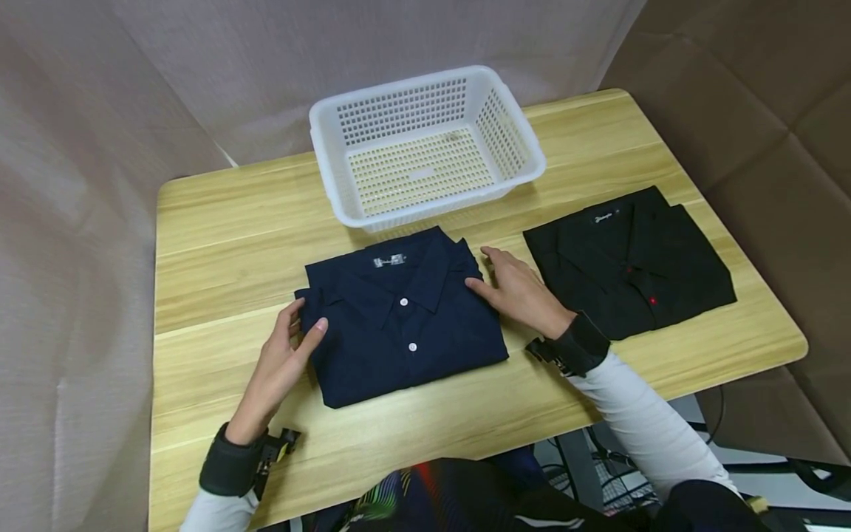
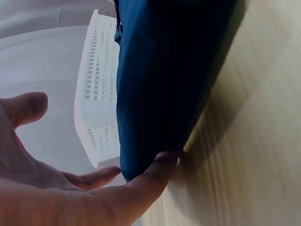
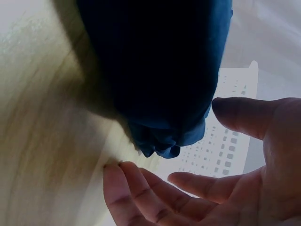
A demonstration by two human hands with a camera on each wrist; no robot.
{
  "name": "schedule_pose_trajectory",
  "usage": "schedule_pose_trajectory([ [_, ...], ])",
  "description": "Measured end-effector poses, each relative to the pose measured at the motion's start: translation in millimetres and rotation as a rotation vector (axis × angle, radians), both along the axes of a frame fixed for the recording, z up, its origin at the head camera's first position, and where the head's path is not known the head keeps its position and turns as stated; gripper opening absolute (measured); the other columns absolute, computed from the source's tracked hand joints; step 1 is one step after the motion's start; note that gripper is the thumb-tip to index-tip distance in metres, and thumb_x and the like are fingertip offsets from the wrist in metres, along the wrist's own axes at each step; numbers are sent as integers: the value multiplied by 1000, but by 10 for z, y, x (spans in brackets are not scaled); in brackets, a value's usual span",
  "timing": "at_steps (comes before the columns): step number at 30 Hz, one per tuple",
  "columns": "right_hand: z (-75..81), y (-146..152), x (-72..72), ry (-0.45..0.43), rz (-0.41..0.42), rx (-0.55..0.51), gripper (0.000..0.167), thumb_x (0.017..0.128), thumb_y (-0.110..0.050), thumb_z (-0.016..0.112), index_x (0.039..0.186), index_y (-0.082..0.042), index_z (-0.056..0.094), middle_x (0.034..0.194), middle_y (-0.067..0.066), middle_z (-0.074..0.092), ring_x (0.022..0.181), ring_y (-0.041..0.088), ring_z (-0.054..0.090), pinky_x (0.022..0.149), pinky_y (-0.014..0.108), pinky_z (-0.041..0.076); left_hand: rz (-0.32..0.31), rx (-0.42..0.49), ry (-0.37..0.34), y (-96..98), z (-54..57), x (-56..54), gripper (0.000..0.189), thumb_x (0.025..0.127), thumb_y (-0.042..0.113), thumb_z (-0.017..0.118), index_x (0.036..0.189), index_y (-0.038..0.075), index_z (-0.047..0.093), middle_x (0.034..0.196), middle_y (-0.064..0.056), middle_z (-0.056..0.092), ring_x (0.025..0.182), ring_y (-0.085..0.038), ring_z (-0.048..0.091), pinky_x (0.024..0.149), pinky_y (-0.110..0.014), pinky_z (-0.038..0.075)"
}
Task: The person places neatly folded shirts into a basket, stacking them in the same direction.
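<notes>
A folded navy shirt (image 1: 425,318) with white buttons lies on the table in front of the person, its collar toward the basket. My left hand (image 1: 282,362) is at the shirt's left edge; in the left wrist view its fingers (image 2: 162,167) reach the side of the cloth and the thumb stands off it. Beside the right edge is my right hand (image 1: 521,292), thumb tip close to the cloth. The right wrist view shows its fingers (image 3: 136,188) extended low by the tabletop and the thumb (image 3: 244,115) apart from them, with the shirt (image 3: 155,70) between.
Behind the shirt stands a white perforated plastic basket (image 1: 425,207) with nothing in it. A folded black shirt (image 1: 605,288) with red buttons lies on the right of the wooden table (image 1: 219,251). Curtain-like fabric (image 1: 233,66) hangs behind, and a brown padded surface (image 1: 751,148) borders the right side.
</notes>
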State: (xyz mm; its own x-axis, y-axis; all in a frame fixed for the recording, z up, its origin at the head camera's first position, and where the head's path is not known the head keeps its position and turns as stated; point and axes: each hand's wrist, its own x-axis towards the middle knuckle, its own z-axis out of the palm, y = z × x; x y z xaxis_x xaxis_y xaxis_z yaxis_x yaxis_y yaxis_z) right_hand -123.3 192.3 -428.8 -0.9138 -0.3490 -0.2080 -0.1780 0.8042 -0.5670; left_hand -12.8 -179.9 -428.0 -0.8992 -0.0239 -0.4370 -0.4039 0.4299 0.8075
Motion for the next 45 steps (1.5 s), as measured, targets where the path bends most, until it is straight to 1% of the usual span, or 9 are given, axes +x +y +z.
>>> schedule_pose_trajectory([
  [7, -42, -17, -11, 9, -26, -56, 61, 106, -28, 66, 147, 13, 48, 123, 27, 64, 107, 38, 63, 95, 54, 53, 69, 65, 7, 31, -57, 1, 86, 109, 50, 55, 171, 15, 7, 173, -22, 20, 159, -40, 23, 128, -57, 24],
  [14, -72, -31, -30, -33, -56, -106, 66, 106, -28, 66, 152, 14, 44, 125, 26, 62, 107, 36, 60, 99, 53, 51, 119, 177, 12, 56, -80, -4, 86, 111, 42, 54, 171, 12, 0, 173, -24, 19, 159, -38, 21, 129, -56, 23],
  [19, -74, -39, -44, -96, -80, -146, 70, 107, -30, 63, 155, 14, 38, 129, 26, 61, 110, 36, 60, 102, 53, 50, 180, 325, -37, 56, -79, -20, 83, 113, 39, 50, 171, 15, -5, 174, -21, 15, 155, -34, 23, 129, -53, 22],
  [24, -85, -57, -80, -212, -103, -237, 68, 109, -33, 61, 159, 7, 38, 126, 22, 63, 110, 31, 61, 102, 46, 49, 234, 499, -101, 44, -90, -59, 80, 115, 39, 46, 171, 15, -6, 178, -11, 1, 162, -25, 7, 132, -47, 10],
  [27, -92, -56, -96, -300, -98, -335, 62, 110, -33, 60, 159, 1, 42, 127, 20, 68, 113, 30, 65, 101, 43, 51, 226, 632, -104, 30, -113, -80, 77, 116, 38, 43, 170, 10, -3, 178, -4, -6, 163, -18, -5, 133, -43, 4],
  [32, -117, -39, -116, -414, -114, -444, 57, 110, -36, 59, 156, -4, 48, 138, 18, 68, 123, 29, 66, 105, 43, 52, 209, 817, -123, 4, -157, -100, 84, 116, 38, 43, 167, 7, -17, 177, 0, -17, 162, -16, -15, 132, -40, 0],
  [35, -125, -50, -126, -464, -141, -489, 56, 110, -36, 59, 154, -4, 48, 138, 18, 67, 122, 28, 66, 102, 38, 54, 206, 872, -132, 7, -184, -104, 83, 116, 37, 43, 167, 9, -17, 178, 1, -11, 163, -15, -6, 133, -37, 5],
  [38, -135, -73, -131, -529, -165, -565, 55, 110, -33, 60, 155, -4, 47, 140, 17, 65, 122, 25, 66, 99, 33, 56, 195, 895, -135, 20, -210, -98, 72, 117, 36, 42, 170, 9, 2, 177, 1, 11, 160, -13, 16, 129, -31, 22],
  [45, -168, -122, -139, -706, -235, -746, 43, 110, -28, 60, 143, 0, 55, 128, 14, 70, 109, 20, 73, 88, 32, 62, 234, 945, -179, 67, -241, -129, 48, 115, 35, 49, 153, 8, 39, 141, 5, 57, 128, -6, 56, 104, -22, 50],
])
